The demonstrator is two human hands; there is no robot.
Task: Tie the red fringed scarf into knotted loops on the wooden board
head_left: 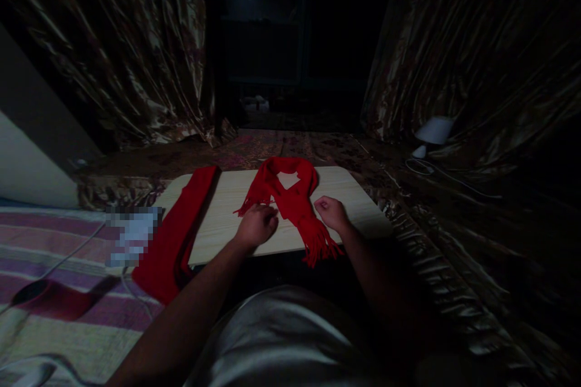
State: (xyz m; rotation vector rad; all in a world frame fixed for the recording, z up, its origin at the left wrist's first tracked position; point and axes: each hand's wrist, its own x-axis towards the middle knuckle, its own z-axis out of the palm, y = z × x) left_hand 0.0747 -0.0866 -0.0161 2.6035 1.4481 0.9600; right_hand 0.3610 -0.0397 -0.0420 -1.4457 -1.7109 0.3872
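Note:
A red fringed scarf (pixel 297 205) lies looped on a light wooden table, its two ends crossing and a pale opening in the loop. My left hand (pixel 258 225) rests low over the table beside the scarf's left fringe. Its fingers are curled, and whatever might be inside them is hidden. To the right of the scarf is my right hand (pixel 331 213), fingers drawn in, close to the scarf's edge with nothing visible in them. A second red cloth (pixel 181 230), folded long, lies across the table's left side and hangs over its near edge.
The small table (pixel 358 199) stands before me. At left, a striped bedspread (pixel 86 242) carries a dark red object (pixel 59 302) and pale cables. A white lamp (pixel 434 130) with its cord stands on the right. Patterned curtains (pixel 149 42) hang behind.

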